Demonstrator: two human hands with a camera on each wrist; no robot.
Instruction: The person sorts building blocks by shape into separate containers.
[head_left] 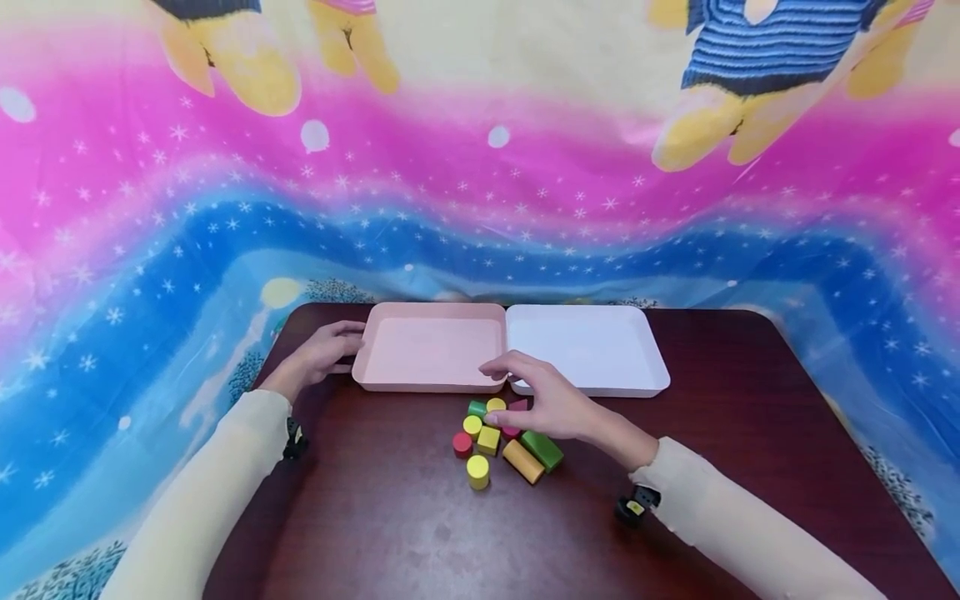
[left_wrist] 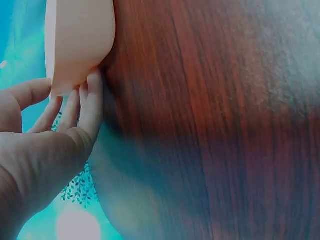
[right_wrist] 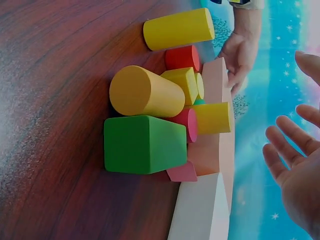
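Note:
My left hand is at the left end of a pink tray. In the left wrist view, its fingertips rest against the tray's outer wall, thumb near the rim. My right hand hovers over a cluster of coloured blocks, fingers spread and holding nothing. Around it lie a green block, an orange cylinder, a yellow cube, a red cylinder and a yellow cylinder standing nearest the front. Pinkish-red pieces are partly hidden by the right hand in the head view.
A white tray stands right beside the pink one, both at the back of the dark wooden table. A patterned cloth hangs close behind the table's back edge and along its sides.

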